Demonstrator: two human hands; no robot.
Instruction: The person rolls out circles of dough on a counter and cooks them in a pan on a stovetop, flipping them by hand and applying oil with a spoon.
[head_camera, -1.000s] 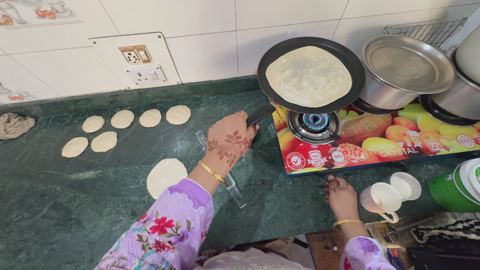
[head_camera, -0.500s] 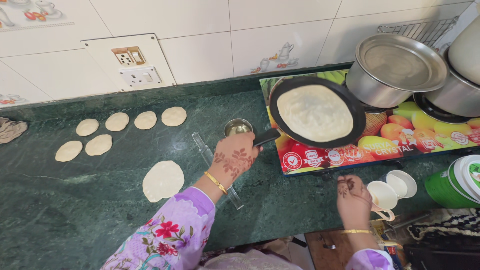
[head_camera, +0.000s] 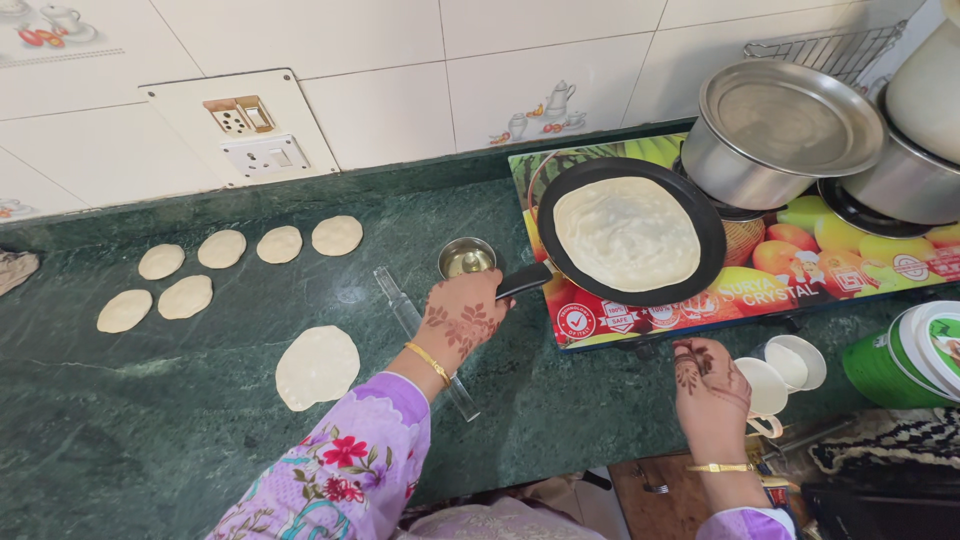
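Observation:
My left hand (head_camera: 462, 313) grips the black handle of a black frying pan (head_camera: 712, 235) that sits on the left burner of the gas stove (head_camera: 860, 270). A pale round flatbread (head_camera: 626, 233) lies flat in the pan. My right hand (head_camera: 708, 385) rests at the counter's front edge, fingers curled, touching a white cup (head_camera: 766, 392) lying on its side. A clear rolling pin (head_camera: 415, 325) lies on the counter under my left wrist. A small steel bowl (head_camera: 466, 257) stands just behind my left hand.
A rolled-out dough disc (head_camera: 317, 366) lies left of my arm, and several small dough discs (head_camera: 220, 248) sit in two rows further left. Steel pots (head_camera: 780, 130) crowd the stove's right side. A green container (head_camera: 905, 360) stands at right. A wall socket (head_camera: 250, 125) is behind.
The pan, lifted and tilted above the lit burner a second ago, has come down flat onto the stove. My right hand moved right to the white cup.

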